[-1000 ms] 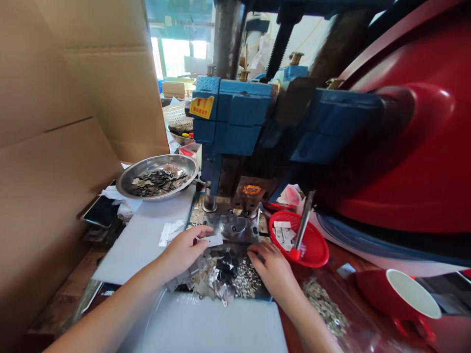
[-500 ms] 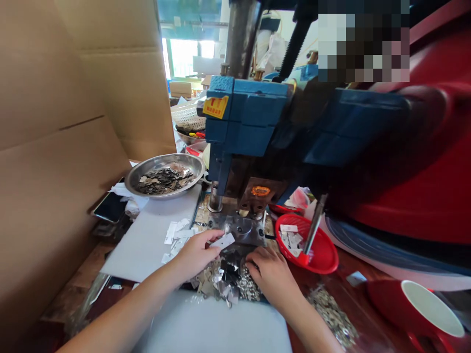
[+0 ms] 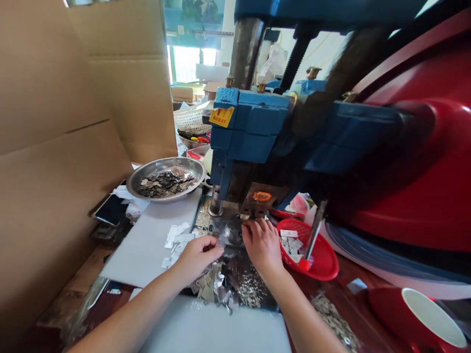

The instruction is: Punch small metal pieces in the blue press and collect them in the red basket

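Observation:
At the lower die (image 3: 232, 230) of a blue press (image 3: 252, 125), my right hand (image 3: 262, 242) reaches under the press head with its fingers bent together. Its fingertips hide whatever lies beneath them. Just left of the die is my left hand (image 3: 200, 254), thumb and forefinger closed in a pinch; what is between them, if anything, does not show. Below both hands lies a heap of flat metal pieces (image 3: 208, 287), with small shiny bits (image 3: 250, 289) at its right. Several white metal strips (image 3: 180, 238) are scattered beside my left hand.
A steel bowl (image 3: 200, 184) of dark metal pieces stands at the left. To the right are a red basket (image 3: 333, 262) with white strips, a metal lever with a red end (image 3: 314, 235), and a red mug (image 3: 390, 311). Cardboard (image 3: 66, 181) walls the left side.
My right hand has moved forward from the heap to the die. The white strip that my left hand held no longer shows, and the left hand has drawn back slightly.

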`<act>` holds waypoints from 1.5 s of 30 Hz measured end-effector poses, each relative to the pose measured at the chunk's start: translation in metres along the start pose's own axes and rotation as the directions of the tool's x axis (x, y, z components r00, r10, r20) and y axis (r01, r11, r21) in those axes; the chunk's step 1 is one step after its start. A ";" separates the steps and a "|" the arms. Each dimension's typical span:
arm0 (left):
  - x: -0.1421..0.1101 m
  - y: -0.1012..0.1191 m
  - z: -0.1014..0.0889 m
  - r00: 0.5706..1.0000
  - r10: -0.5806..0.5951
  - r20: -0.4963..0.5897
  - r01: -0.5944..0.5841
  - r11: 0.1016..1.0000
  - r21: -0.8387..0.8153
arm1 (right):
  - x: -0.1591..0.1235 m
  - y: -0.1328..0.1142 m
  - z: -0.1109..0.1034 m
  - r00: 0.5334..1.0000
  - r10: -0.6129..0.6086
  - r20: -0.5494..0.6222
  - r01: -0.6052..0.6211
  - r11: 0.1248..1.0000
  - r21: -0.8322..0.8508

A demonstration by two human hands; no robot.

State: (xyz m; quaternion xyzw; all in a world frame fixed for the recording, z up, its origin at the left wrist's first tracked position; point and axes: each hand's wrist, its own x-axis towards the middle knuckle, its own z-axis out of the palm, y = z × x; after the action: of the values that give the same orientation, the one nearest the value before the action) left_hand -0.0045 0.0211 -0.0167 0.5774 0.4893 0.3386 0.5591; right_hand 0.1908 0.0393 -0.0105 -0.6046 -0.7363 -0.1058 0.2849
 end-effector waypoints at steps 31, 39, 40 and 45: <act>0.033 0.019 0.017 0.982 0.175 -0.066 -0.154 0.955 0.253 | -0.020 0.000 0.003 0.943 0.253 0.217 -0.333 0.706 0.625; 0.079 0.015 0.028 0.943 0.294 -0.154 -0.209 0.887 0.412 | 0.003 0.020 0.030 0.959 0.279 0.056 -0.262 0.789 0.556; 0.082 0.013 0.029 0.952 0.274 -0.132 -0.204 0.896 0.394 | 0.004 0.022 0.032 0.958 0.279 0.063 -0.266 0.787 0.557; 0.092 0.009 0.034 0.972 0.231 -0.053 -0.199 0.916 0.350 | 0.005 0.024 0.041 0.949 0.301 0.099 -0.296 0.733 0.612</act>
State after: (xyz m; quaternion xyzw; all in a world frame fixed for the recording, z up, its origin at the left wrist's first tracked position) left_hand 0.0561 0.0983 -0.0275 0.6995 0.4997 0.3343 0.3864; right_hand 0.2015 0.0702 -0.0455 -0.5870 -0.6223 0.1869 0.4830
